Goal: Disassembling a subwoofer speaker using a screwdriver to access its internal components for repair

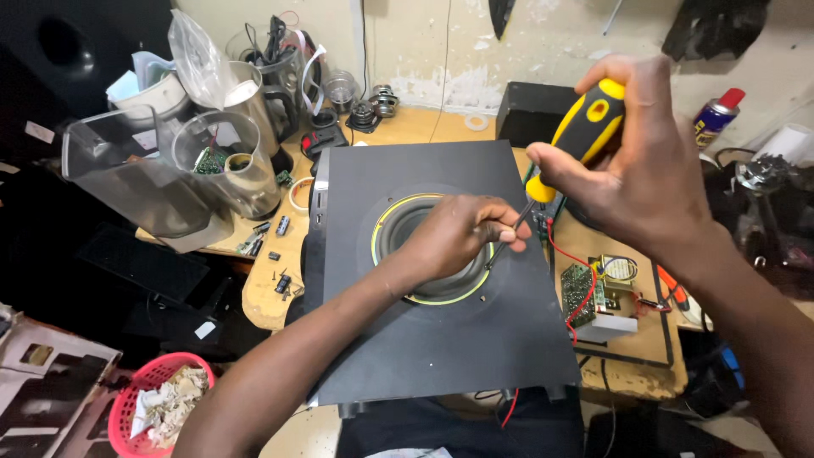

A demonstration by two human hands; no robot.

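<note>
Speaker cabinet, dark grey, lies flat on the wooden surface, driver side up. Round speaker cone with a yellow ring sits in the upper middle of the panel. A small screw hole shows just outside the ring, lower right.

Screwdriver, yellow and black handle, long axis tilted: handle high and to the right, thin shaft running down-left to the ring's right edge. The tip seems to meet the panel there, though the fingers half hide it.

Right hand wraps closed around the handle from above, well over the cabinet's right side. Left hand rests over the cone, fingers drawn together and pinching the shaft near its tip. So the left hand is the nearer one to the contact spot; the right sits up the axis.

Outward: green circuit board with red wires right of the cabinet, blender jars at upper left, spray can upper right, pink basket of scraps on the floor.
</note>
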